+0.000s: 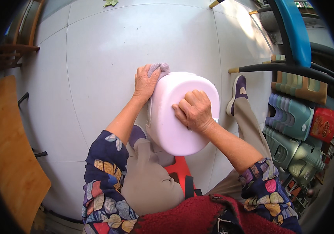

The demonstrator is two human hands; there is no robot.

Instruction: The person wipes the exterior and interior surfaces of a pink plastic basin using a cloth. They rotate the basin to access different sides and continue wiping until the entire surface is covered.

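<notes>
A pale pink plastic stool stands between my knees, its smooth rounded seat facing up toward me. My left hand presses a bunched mauve cloth against the stool's far left edge. On top of the seat my right hand is curled into a fist, gripping the stool near its middle. A small dark spot shows under the wrist, and the right fingertips are hidden. Most of the stool's legs are out of sight below the seat.
Beneath me is a red plastic seat. Stacked plastic stools and a red package line the right side, below a blue chair with dark legs. A wooden tabletop curves along the left. A leaf lies on the tiled floor.
</notes>
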